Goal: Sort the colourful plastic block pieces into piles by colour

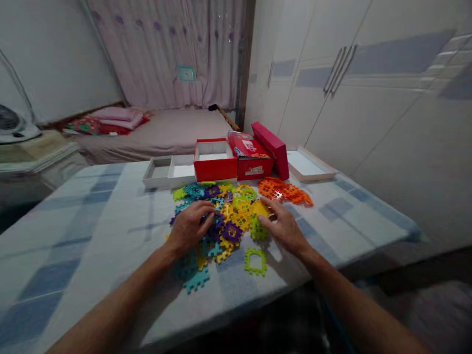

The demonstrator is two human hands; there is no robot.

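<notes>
A heap of interlocking plastic building pieces [232, 232] in purple, yellow, teal and green lies on the table. My left hand [191, 225] rests on the heap's left side, its fingers bent and its thumb apart from them; what lies under the palm is hidden. At the heap's right edge, my right hand [283, 225] has thumb and fingers around a yellow piece [260, 208]. A green windowed piece [259, 229] sits right below that thumb. Closer to me lies a green square frame piece [255, 261], apart from the heap. Orange pieces [283, 191] form a separate pile behind my right hand.
Behind the heap stand an open red box [216, 168], a red printed box [254, 169] and a leaning red lid [273, 147]. A white divided tray [157, 183] is at left, another shallow tray [313, 176] at right. A checked cloth [103, 236] covers the table.
</notes>
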